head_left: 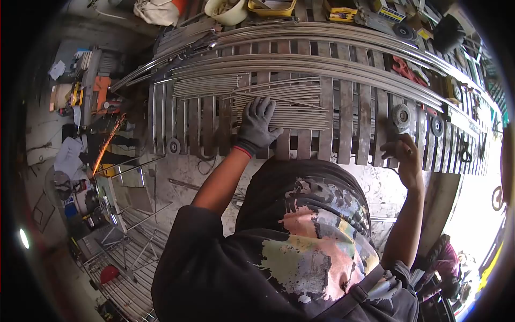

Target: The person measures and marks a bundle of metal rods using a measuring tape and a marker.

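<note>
My left hand, in a grey glove with a red cuff, lies flat on a bundle of thin metal rods. Its fingers are stretched out and the thumb points right. A few rods slant across the others just beyond the fingertips. At the bench's near edge is my bare right hand, fingers loosely bent and apart, with nothing visible in them. Just beyond those fingers sits a round, disc-shaped tool head. A second group of short rods lies to the left of the bundle.
Long metal rods run across the slatted metal bench. Grinding discs lie at the right. A tub and a yellow tray stand at the back. Orange sparks fly near another person at the left.
</note>
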The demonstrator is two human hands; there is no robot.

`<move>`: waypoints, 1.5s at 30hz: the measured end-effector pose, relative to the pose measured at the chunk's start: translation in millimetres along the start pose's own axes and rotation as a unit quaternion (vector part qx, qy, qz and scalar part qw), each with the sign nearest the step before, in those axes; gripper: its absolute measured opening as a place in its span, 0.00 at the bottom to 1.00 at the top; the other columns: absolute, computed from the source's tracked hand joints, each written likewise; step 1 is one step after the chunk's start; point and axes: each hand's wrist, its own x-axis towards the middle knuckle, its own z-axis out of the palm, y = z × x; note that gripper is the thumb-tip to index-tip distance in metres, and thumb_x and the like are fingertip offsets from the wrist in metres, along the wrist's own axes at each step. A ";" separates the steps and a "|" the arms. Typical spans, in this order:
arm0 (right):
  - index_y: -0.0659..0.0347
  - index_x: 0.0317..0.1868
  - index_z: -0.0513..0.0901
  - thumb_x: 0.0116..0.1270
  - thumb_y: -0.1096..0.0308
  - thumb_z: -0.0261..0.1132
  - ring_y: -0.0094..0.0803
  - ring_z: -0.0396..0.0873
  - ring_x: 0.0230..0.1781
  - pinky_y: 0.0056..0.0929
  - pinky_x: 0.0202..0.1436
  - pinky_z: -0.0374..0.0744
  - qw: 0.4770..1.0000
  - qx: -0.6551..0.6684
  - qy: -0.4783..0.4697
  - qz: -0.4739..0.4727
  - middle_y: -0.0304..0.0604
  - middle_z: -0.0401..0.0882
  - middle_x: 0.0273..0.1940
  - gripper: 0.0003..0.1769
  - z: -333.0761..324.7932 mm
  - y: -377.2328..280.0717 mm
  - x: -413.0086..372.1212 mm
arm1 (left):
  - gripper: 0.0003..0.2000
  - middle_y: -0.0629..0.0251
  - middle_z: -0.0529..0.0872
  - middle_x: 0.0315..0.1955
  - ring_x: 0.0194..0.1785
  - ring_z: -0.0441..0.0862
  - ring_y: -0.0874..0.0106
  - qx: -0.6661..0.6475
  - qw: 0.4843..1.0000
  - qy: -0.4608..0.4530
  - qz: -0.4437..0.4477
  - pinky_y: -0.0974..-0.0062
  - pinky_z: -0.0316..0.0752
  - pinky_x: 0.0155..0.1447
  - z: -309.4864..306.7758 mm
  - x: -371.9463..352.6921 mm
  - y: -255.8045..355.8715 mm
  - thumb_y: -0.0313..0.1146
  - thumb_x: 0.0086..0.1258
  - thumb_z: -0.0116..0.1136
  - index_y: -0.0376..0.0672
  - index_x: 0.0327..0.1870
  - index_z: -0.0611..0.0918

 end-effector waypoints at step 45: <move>0.62 0.52 0.80 0.74 0.69 0.76 0.54 0.86 0.43 0.52 0.45 0.80 0.889 -0.427 0.147 0.073 0.55 0.86 0.39 0.14 -10.7 22.8 -127.6 | 0.28 0.57 0.78 0.78 0.79 0.75 0.47 -0.002 0.991 0.095 0.096 0.42 0.70 0.80 18.1 -37.9 -7.8 0.36 0.76 0.63 0.47 0.78 0.79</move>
